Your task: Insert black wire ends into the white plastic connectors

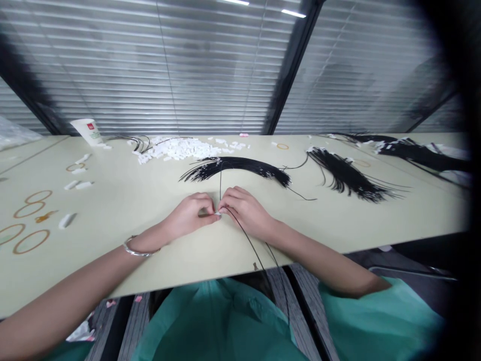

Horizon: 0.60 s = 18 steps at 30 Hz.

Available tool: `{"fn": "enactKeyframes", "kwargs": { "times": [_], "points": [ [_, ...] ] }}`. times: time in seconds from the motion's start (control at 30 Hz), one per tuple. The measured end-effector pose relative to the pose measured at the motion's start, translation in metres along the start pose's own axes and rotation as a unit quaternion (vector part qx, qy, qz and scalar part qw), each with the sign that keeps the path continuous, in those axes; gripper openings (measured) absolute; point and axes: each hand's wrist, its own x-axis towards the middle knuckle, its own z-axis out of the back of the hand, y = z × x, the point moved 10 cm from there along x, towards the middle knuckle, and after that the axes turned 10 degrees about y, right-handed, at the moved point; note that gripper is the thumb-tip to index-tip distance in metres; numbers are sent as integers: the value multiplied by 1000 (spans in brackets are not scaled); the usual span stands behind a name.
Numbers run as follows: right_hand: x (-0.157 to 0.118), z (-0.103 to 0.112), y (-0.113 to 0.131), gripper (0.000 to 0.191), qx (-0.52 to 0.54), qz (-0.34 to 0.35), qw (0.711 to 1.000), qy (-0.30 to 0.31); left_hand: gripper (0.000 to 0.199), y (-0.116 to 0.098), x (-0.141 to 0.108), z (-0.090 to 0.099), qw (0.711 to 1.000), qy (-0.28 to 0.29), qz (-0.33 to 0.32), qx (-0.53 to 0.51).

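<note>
While a small white piece (218, 214) is pinched in the left hand (189, 214), a black wire (246, 234) is pinched in the right hand (245, 209), low over the table (195, 250), nearer than the middle wire bundle (244, 163). Wire-to-piece contact can't be made out; alignment is best served by short, steady grips.

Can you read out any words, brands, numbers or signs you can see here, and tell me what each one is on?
None can be read with certainty.
Cup: a red label with pale marks, and green print below it; both too small and blurred to read.
White pieces and black wires: no lettering can be made out.
</note>
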Motion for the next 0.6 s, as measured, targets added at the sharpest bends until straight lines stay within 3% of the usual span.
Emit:
{"fn": "enactKeyframes", "kwargs": {
  "times": [0.23, 0.4, 0.5, 0.6],
  "points": [
    [-2, -7, -4, 14, -5, 6, 1000, -26, 23, 3, 1, 0, 1000, -5, 2, -10],
    [-3, -6, -14, 11, 122, 3, 991, -51, 23, 3, 1, -1, 1000, 6, 0, -4],
    [-1, -2, -27, 8, 262, -25, 963, -64, 22, 2, 0, 0, 1000, 3, 3, -10],
    [-4, 13, -51, 21, 393, -78, 909, -114, 24, 0, 0, 0, 1000, 2, 4, -12]
  ]
}}
